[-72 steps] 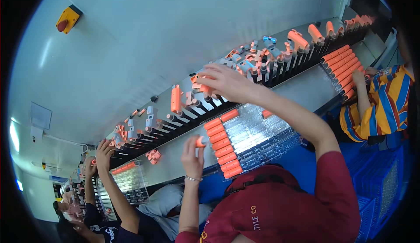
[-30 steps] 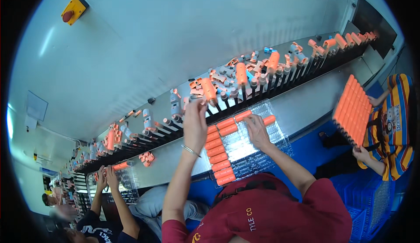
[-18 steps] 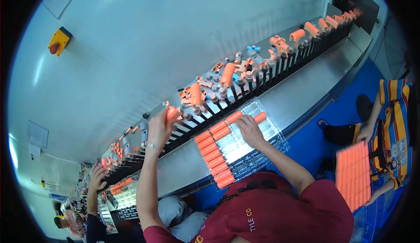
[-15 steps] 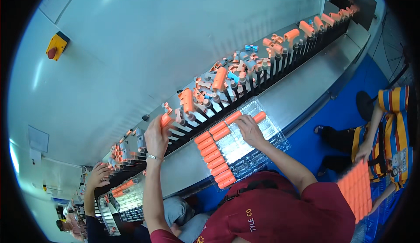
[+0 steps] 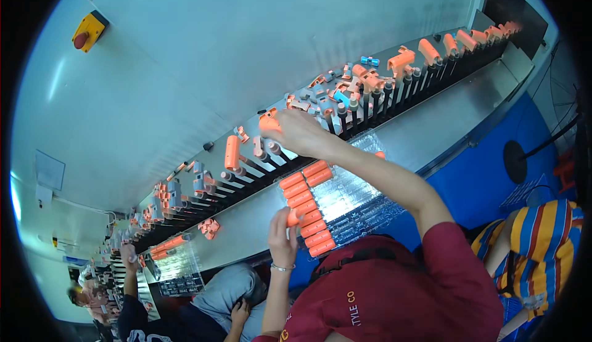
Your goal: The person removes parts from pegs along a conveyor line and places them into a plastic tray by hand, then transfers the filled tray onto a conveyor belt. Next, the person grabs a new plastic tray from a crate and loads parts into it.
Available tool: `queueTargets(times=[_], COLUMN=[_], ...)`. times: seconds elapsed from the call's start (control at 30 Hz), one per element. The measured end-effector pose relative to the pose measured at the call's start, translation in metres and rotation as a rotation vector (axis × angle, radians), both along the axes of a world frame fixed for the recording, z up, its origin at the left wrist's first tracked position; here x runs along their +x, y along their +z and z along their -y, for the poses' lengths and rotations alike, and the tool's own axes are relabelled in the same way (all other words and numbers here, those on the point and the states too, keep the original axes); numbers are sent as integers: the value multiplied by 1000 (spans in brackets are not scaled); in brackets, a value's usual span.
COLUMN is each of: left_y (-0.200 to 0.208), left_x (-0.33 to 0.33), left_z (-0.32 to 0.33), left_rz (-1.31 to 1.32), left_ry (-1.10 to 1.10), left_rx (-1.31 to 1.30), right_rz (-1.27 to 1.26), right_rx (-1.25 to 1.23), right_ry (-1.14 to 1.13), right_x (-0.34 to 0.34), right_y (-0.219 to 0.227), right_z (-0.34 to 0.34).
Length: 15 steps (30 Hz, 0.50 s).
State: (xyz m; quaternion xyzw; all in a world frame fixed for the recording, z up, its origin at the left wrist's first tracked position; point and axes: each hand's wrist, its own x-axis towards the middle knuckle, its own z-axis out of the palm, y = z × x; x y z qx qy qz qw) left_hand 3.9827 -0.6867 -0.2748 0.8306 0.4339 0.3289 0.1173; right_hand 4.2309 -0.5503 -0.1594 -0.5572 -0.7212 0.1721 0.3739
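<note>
My left hand [image 5: 282, 243], a bracelet at its wrist, is closed on an orange curved shell [image 5: 292, 218] at the left edge of a clear plastic tray [image 5: 351, 225]. Orange rounded pieces [image 5: 300, 198] lie side by side in a column in that tray, with a few more in its upper part. Reaching across the tray, my right hand [image 5: 300, 131] has its fingers on another orange shell [image 5: 269, 122] at the row of upright black holders [image 5: 364, 111]; the hand partly hides the fingertips. One more orange shell [image 5: 232, 152] sits on a holder to its left.
Behind the holders lie loose grey, orange and blue parts [image 5: 333, 92]. A metal ledge [image 5: 444, 114] runs along the front. At left, a co-worker's hand [image 5: 129, 259] is near a second tray [image 5: 172, 262]; small orange parts [image 5: 209, 228] lie beside it. Another person in stripes [image 5: 536, 256] is at right.
My left hand has come from the holders down to the tray with an orange shell. My right hand has left the tray for the holders. Shells on holders have shifted left.
</note>
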Motion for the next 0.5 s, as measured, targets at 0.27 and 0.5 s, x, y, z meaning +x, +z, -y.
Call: queueTargets(times=[0.27,0.5], left_y=[-21,-27], left_x=[-12,18], left_z=[29,3], left_rz=[44,-90], left_ry=[77,44], left_rx=[-62,46], right_rz=[407,-24], right_rx=[343,756], right_ry=[221,157], right_x=[-52,-53], right_y=[-17,-2], right_z=[-39,31])
